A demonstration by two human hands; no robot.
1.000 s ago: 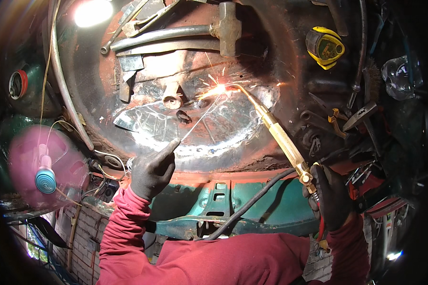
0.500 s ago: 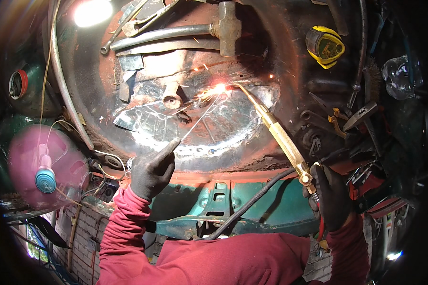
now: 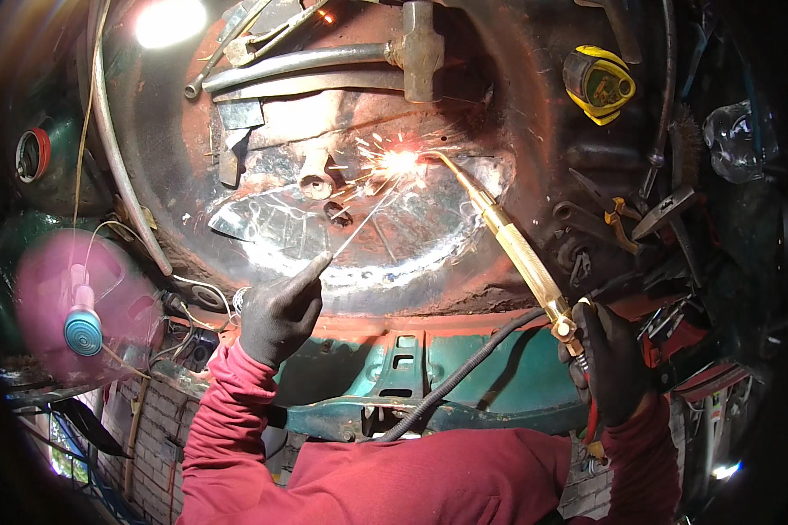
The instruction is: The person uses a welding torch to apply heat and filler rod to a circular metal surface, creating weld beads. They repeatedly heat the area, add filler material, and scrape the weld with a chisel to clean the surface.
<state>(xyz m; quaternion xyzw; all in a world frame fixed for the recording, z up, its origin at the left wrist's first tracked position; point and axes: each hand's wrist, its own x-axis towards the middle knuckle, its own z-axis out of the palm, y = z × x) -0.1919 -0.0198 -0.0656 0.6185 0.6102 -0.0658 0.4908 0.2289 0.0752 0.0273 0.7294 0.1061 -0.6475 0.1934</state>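
My left hand [image 3: 282,313], in a dark glove, pinches a thin filler rod [image 3: 359,227] that slants up and right. The rod's far end reaches the bright glow on the sheet metal. Gloved as well, my right hand [image 3: 615,359] is closed around the rear of a brass gas torch [image 3: 525,262]. The torch's bent tip points at the same glowing spot, and sparks spray from there to the left. Beneath lies a bare metal patch [image 3: 385,232] with a whitish seam along its lower edge, set in a round reddish-brown pan. Glare hides the exact contact point.
A sledgehammer [image 3: 422,52] lies across the pan's far side near scrap metal strips [image 3: 236,144]. At right are a yellow tape measure [image 3: 600,85], a hammer [image 3: 665,213] and a clear plastic bottle [image 3: 734,142]. A corrugated hose [image 3: 464,372] crosses the green panel [image 3: 324,367]. A pink round object [image 3: 87,297] stands left.
The spray of sparks at the torch tip has grown wider and the glow looks larger. Both hands, the rod and the torch hold nearly the same positions.
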